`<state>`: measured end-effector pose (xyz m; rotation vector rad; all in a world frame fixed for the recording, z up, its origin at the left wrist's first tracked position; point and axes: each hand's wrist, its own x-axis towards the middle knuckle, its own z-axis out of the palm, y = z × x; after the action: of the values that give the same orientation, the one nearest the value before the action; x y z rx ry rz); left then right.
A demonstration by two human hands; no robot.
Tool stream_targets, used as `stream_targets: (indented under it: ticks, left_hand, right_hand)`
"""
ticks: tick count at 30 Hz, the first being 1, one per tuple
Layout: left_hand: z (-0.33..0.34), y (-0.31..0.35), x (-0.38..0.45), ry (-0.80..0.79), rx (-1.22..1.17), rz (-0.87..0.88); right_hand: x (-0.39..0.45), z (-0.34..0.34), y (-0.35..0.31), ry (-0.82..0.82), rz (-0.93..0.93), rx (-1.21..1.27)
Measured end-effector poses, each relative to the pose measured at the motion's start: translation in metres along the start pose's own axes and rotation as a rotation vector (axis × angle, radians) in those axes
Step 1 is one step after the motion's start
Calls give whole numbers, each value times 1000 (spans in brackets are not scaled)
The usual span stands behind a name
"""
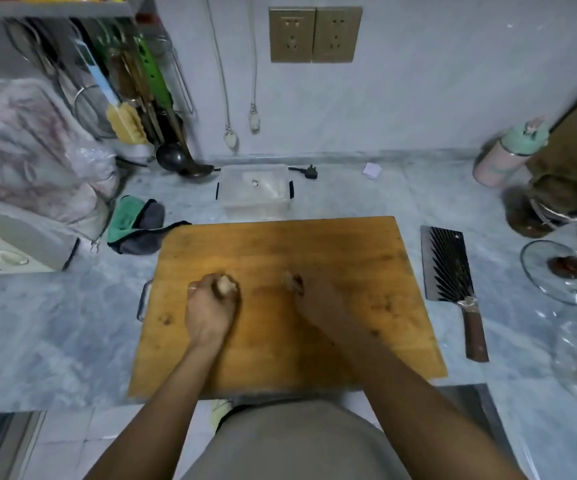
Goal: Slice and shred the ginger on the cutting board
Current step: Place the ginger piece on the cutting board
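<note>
2 hands are over the wooden cutting board (280,244), which lies on the grey marble tabletop (55,323). The left hand (211,306) has a closed grip around a pale piece of ginger (225,285), its fingers curled on it near the left middle of the board. The right hand (309,299) is blurred; a second ginger piece (292,281) shows at its fingertips, but I cannot tell if the grip holds it. A cleaver (448,268) lies flat on the tabletop just right of the board, untouched. Behind the board stands a clear plastic box (256,192), and a green cloth (134,220) lies at the back left corner.
</note>
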<state>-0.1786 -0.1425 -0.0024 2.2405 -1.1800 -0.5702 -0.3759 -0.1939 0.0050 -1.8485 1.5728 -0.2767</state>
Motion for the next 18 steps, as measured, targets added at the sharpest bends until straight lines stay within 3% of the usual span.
stream_targets:
  ticks: [8,13,15,18]
  left_hand:
    - [-1,-11,2,18,-37,30]
    - [5,-18,-5,-99,23,81]
    - [4,-15,-13,-48,38,106]
    - [3,-1,-28,40,-2,276]
  right_hand:
    - [12,12,-17,-63,-113,-127]
    - [9,11,-7,-162,-90,-71]
    - [3,4,3,-141,-42,18]
    - [-10,-15,27,-8,25,102]
